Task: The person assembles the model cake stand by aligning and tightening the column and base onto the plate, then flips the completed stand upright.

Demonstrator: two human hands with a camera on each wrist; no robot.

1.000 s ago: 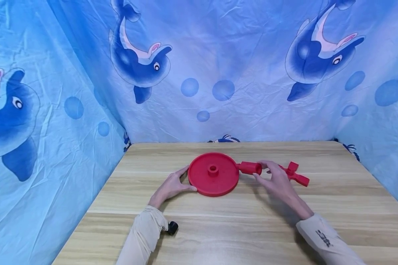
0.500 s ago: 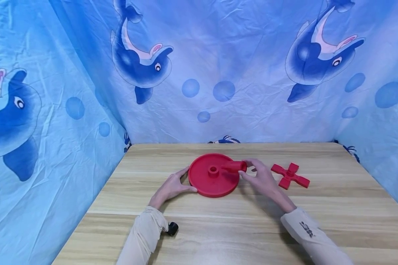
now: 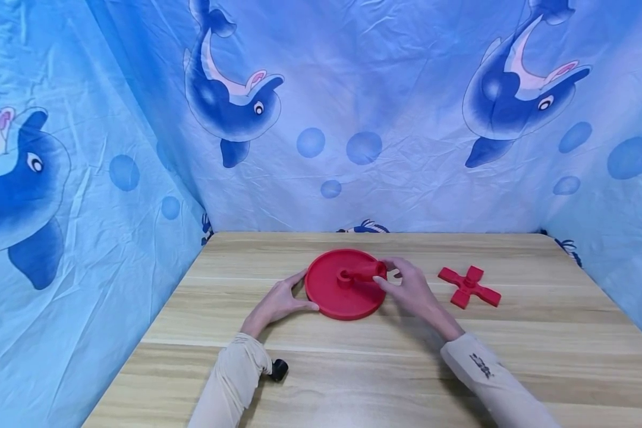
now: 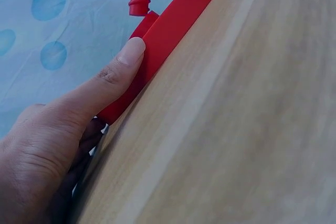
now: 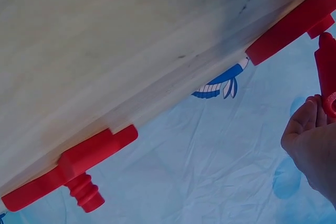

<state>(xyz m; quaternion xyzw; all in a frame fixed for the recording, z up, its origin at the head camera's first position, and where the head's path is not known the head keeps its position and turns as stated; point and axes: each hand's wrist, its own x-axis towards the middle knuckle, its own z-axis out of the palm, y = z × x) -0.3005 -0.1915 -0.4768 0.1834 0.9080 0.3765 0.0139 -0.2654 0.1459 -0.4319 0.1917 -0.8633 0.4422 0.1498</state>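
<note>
A round red base (image 3: 326, 297) with a raised rim and a hollow hub (image 3: 345, 277) at its centre lies flat on the table. My left hand (image 3: 279, 302) holds its left edge, thumb at the near side and fingers round the far side; the left wrist view shows the thumb (image 4: 131, 53) on the rim. My right hand (image 3: 408, 288) pinches a red tube (image 3: 366, 272) by its wide open end. The tube tilts over the base, its narrow ridged peg (image 4: 139, 3) pointing down just above the hub.
A red cross-shaped piece (image 3: 469, 285) with a ridged peg (image 5: 86, 192) standing up lies on the wooden table (image 3: 353, 368) to the right. Dolphin-printed blue cloth (image 3: 321, 107) hangs behind and beside the table. A small black object (image 3: 279, 370) sits at the left cuff.
My right hand has carried the tube leftward from beside the base to over its hub. The cross-shaped piece is now uncovered. My left hand has stayed on the base.
</note>
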